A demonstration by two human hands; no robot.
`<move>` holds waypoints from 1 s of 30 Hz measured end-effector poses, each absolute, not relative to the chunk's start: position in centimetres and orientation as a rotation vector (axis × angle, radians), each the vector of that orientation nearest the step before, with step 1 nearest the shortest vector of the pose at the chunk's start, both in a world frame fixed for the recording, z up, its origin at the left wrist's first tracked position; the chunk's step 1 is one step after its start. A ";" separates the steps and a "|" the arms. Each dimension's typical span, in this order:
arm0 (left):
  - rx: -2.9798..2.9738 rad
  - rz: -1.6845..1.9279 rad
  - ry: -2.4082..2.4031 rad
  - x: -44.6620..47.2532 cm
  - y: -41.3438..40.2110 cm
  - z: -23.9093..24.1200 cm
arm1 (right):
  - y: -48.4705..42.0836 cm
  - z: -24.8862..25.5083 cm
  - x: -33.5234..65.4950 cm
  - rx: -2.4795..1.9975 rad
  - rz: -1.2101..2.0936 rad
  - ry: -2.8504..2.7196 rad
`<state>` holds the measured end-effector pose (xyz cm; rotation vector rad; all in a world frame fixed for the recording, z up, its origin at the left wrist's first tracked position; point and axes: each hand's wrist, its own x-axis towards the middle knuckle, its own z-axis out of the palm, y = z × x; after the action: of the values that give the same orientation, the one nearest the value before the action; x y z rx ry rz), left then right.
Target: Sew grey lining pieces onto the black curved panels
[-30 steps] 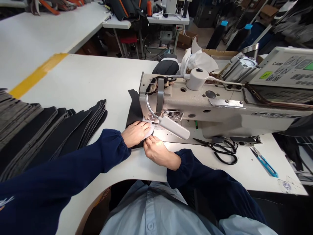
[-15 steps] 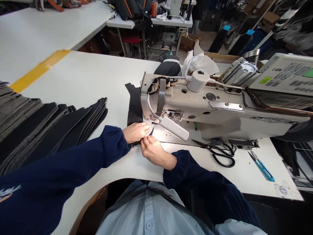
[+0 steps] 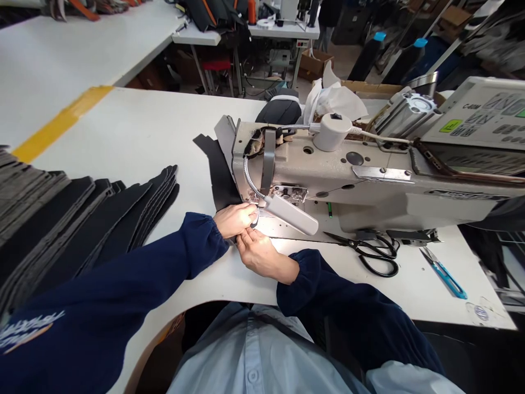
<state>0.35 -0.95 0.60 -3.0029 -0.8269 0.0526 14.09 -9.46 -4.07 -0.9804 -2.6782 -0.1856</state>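
At the needle end of a sewing machine (image 3: 328, 158), my left hand (image 3: 234, 220) is closed, fingers bunched on a black fabric piece (image 3: 222, 171) and pressing it near the presser foot. Just below, my right hand (image 3: 259, 253) pinches the near edge of the same fabric, its thumb and fingertips close to the left hand's. The fabric runs back to the left of the machine head. A light grey strip (image 3: 225, 137) shows beside it, partly behind the head. A small lamp (image 3: 292, 215) lights the spot; my fingers hide the needle.
Stacks of dark cut pieces (image 3: 106, 208) lie to the left on the white table (image 3: 172, 126). Black scissors (image 3: 371, 251) and blue thread snips (image 3: 445, 273) rest at the right. A control panel (image 3: 479, 115) stands at the far right, with a second table (image 3: 82, 44) at the back left.
The black fabric has swung, its far end moving left, and more of the light grey strip shows beside the machine head. My left hand has shifted slightly right; the right hand stays close to the same spot.
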 end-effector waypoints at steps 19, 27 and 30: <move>-2.978 -0.012 -0.857 0.1 0.1 0.2 | -7.6 -5.5 14.4 -1.123 0.034 -2.561; -2.983 0.041 -0.938 0.2 1.8 0.5 | -7.4 -5.5 14.6 -1.180 0.105 -2.511; -2.986 0.029 -0.942 0.2 1.9 0.2 | -7.4 -5.8 14.6 -1.177 0.095 -2.496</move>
<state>0.20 1.87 0.21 -2.9858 -0.9421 0.0294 14.59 -7.40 -5.77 -1.1773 -2.4961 0.0945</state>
